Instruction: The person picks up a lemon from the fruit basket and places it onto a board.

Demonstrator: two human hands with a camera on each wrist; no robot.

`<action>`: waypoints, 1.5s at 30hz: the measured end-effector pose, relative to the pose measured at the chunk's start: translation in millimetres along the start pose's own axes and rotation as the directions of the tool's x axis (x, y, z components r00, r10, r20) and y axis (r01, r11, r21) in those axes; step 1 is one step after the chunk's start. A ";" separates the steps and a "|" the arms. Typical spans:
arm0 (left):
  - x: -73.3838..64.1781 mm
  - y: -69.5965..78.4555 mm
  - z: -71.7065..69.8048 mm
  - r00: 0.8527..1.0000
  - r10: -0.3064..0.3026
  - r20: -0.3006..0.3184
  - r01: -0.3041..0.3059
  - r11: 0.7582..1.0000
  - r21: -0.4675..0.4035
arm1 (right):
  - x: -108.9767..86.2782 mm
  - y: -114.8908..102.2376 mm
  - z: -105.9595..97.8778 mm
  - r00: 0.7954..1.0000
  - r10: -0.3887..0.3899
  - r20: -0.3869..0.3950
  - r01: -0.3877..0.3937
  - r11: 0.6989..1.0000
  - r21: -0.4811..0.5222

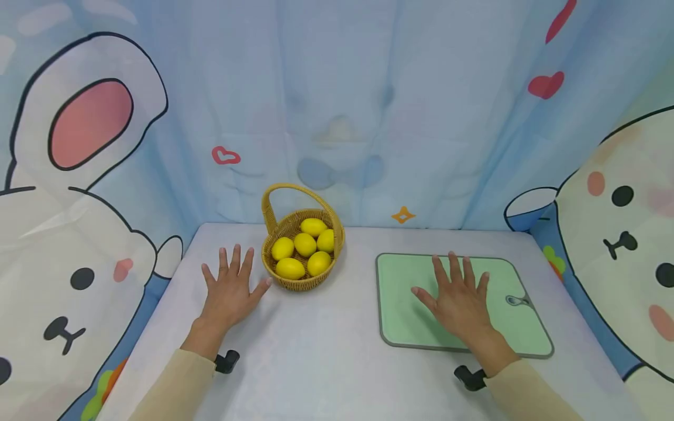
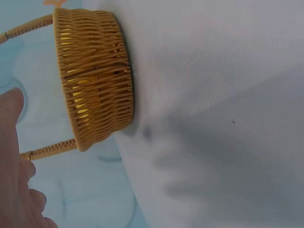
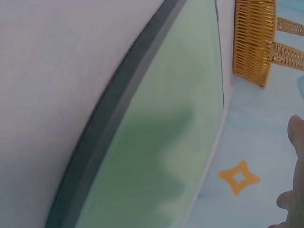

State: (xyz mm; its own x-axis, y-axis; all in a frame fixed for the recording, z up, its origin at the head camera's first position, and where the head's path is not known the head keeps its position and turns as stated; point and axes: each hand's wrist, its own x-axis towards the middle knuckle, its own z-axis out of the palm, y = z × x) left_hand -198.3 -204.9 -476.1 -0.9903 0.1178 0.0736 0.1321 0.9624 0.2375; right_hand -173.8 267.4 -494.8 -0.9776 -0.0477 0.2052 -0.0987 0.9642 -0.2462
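A wicker basket (image 1: 302, 285) with a tall arched handle stands toward the back of the table, holding several yellow lemons (image 1: 305, 244). Just left of it my left hand (image 1: 230, 297) is spread over the table, palm down, thumb pointing toward the basket. In the left wrist view the basket's woven side (image 2: 95, 80) shows, and the hand's shadow falls on the cloth. My right hand (image 1: 460, 301) is spread above a light green cutting board (image 1: 400, 321) with a grey rim, its shadow on the board in the right wrist view. Neither hand holds anything.
The white table (image 1: 326, 362) ends at a light blue curtain (image 1: 337, 117) behind it. Cartoon-printed cloth hangs on both sides. A small grey fitting (image 1: 518, 300) sits at the cutting board's right edge. Black straps with small cameras are on both wrists.
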 end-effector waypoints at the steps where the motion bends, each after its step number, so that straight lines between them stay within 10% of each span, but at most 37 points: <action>1: 1.3 -0.4 -0.4 1.000 -0.001 0.002 0.001 1.000 0.003 | 1.1 -2.1 0.8 1.000 -0.001 0.002 0.001 1.000 -0.001; 13: 31.3 -7.6 2.3 0.999 0.045 0.027 -0.045 0.999 -0.018 | 11.2 -96.4 32.5 0.981 -0.184 0.057 0.186 0.982 -0.018; 24: 60.7 -6.1 20.1 0.980 0.110 0.164 -0.102 0.993 -0.057 | 18.8 -188.6 64.5 0.904 -0.378 0.199 0.359 0.925 0.124; 34: 51.8 3.9 24.6 0.964 0.124 0.235 -0.101 0.989 -0.105 | 27.0 -178.3 74.7 0.902 -0.362 0.234 0.353 0.932 0.081; 45: -8.0 37.3 52.2 0.968 0.196 0.154 -0.178 0.977 -0.119 | 15.2 -130.9 64.2 0.912 -0.368 0.181 0.348 0.928 0.136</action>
State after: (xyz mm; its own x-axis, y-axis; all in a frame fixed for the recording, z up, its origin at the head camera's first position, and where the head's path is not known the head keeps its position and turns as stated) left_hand -187.6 -157.1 -518.4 -0.9398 0.3402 -0.0318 0.3108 0.8898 0.3340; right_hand -187.6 123.8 -520.2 -0.8888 -0.4459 0.1061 -0.4568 0.8425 -0.2856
